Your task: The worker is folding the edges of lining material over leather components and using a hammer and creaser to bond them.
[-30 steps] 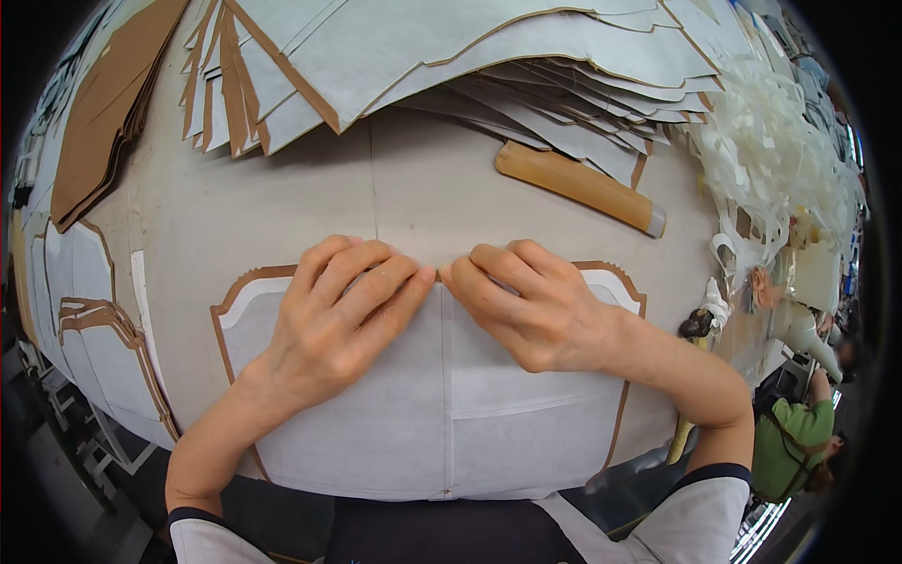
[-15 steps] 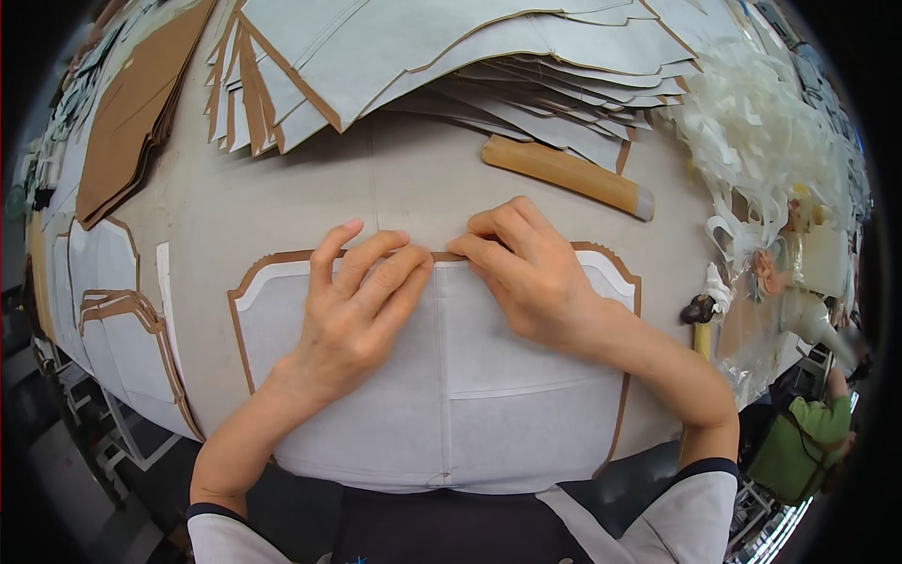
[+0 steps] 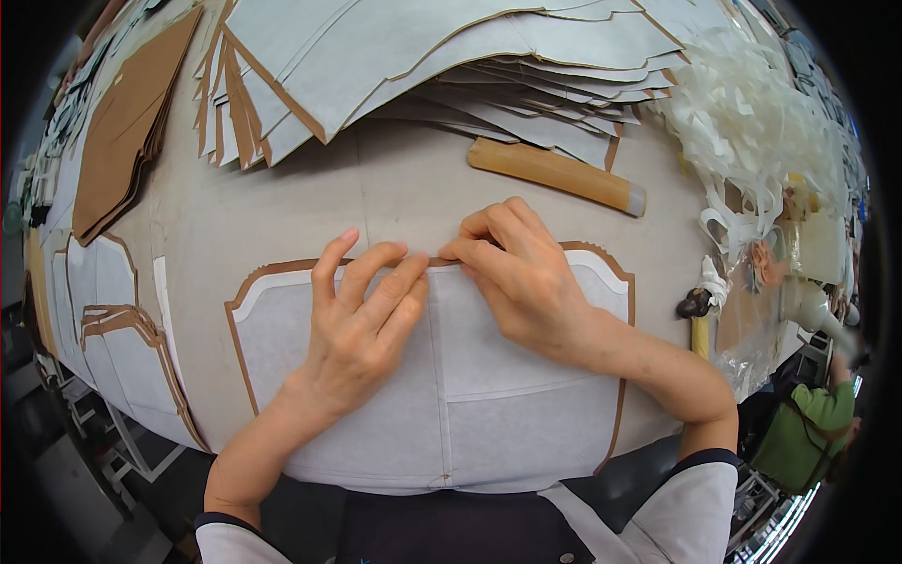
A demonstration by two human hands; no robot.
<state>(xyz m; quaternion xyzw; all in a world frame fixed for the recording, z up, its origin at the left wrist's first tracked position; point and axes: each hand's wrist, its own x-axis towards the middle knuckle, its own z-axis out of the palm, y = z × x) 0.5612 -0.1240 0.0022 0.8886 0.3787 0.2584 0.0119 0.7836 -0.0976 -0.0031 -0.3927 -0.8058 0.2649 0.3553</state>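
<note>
A large pale grey-white panel with brown edging lies flat in front of me, a seam running down its middle. At its far edge, my right hand is closed in a pinch on the brown border, just right of the seam. My left hand grips the same border left of the seam with thumb side and forefinger, its other fingers raised and curled. The fingertips of both hands are close together there. My left thumb is hidden behind the fingers. White strips line the panel's two far corners.
Fanned panels are stacked at the back, beside a tan flat bar. Brown pieces and more edged panels lie left. Tangled white strips and a yellow-handled hammer lie right. A person in green is beyond.
The view has shifted slightly. Both hands stay at the far brown edge, with the left fingers a little changed in their curl. The panel keeps its place under them.
</note>
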